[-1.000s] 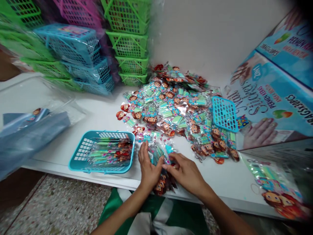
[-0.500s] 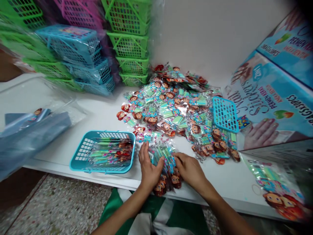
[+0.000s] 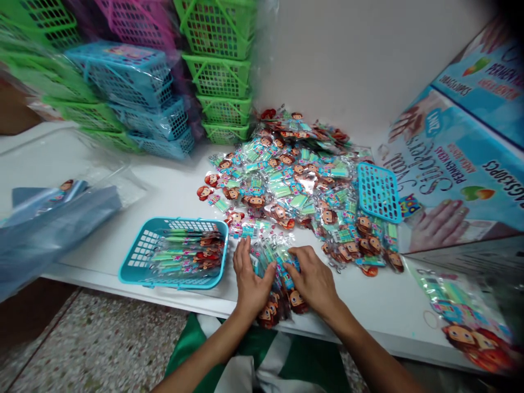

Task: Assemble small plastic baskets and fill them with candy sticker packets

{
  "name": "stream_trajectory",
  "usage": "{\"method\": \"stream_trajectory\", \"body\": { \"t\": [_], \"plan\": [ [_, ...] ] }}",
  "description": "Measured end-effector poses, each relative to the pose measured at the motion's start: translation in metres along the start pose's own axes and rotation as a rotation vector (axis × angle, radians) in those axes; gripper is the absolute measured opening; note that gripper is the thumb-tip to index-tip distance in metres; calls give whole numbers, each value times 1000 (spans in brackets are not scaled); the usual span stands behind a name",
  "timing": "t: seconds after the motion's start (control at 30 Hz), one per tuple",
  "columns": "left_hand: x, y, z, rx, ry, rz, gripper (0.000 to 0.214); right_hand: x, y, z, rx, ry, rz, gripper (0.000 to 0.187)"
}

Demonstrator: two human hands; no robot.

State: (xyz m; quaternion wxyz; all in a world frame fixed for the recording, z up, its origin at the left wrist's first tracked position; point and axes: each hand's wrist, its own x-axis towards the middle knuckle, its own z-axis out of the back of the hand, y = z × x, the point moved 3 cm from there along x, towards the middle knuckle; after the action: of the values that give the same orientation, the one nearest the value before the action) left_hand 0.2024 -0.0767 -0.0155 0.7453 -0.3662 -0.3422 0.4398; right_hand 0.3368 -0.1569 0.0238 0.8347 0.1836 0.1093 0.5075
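A bunch of clear packets with green sticks and cartoon-girl heads (image 3: 280,284) lies at the table's front edge, between my two hands. My left hand (image 3: 251,281) rests along the bunch's left side, fingers stretched out and thumb apart, touching the packets. On the right side, my right hand (image 3: 313,278) arches over the packets with its fingers bent and thumb spread from them. Left of my hands stands a blue plastic basket (image 3: 139,240) holding a row of similar packets set on edge. A big loose heap of these packets (image 3: 282,188) spreads behind my hands.
A blue perforated lid (image 3: 379,191) leans at the heap's right, before printed blue cartons (image 3: 454,164). Stacked green baskets (image 3: 223,82) and wrapped blue baskets (image 3: 123,76) stand at back left. A plastic bag (image 3: 61,224) lies left; a larger packet (image 3: 462,322) lies right.
My right hand has loosened its pinch on the packets and spread its thumb from its fingers. My left hand stays beside the bunch.
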Motion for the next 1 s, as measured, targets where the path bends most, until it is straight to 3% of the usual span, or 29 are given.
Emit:
{"method": "stream_trajectory", "body": {
  "t": [0.17, 0.23, 0.33, 0.4, 0.53, 0.63, 1.0],
  "plan": [
    [0, -1, 1, -18, 11, -6, 72, -1, -1, -5, 366, 189, -46, 29],
    [0, -2, 1, -19, 14, -2, 72, -1, -3, -6, 341, 189, -74, 30],
    [0, -2, 2, -22, 15, 4, 71, -2, 0, 0, 161, 53, -54, 33],
    [-1, -1, 2, -26, 16, 3, 70, -4, 5, 5, 165, 14, -42, 33],
    [-1, 1, 1, -7, 26, -13, 70, -7, 14, 5, 481, 241, -32, 32],
    [-1, 3, 0, 9, 30, -23, 70, -6, 15, 2, 596, 354, -29, 28],
    [-1, 3, 0, -23, 7, -22, 67, 1, -2, -14, 650, 402, -196, 23]
  ]
}}
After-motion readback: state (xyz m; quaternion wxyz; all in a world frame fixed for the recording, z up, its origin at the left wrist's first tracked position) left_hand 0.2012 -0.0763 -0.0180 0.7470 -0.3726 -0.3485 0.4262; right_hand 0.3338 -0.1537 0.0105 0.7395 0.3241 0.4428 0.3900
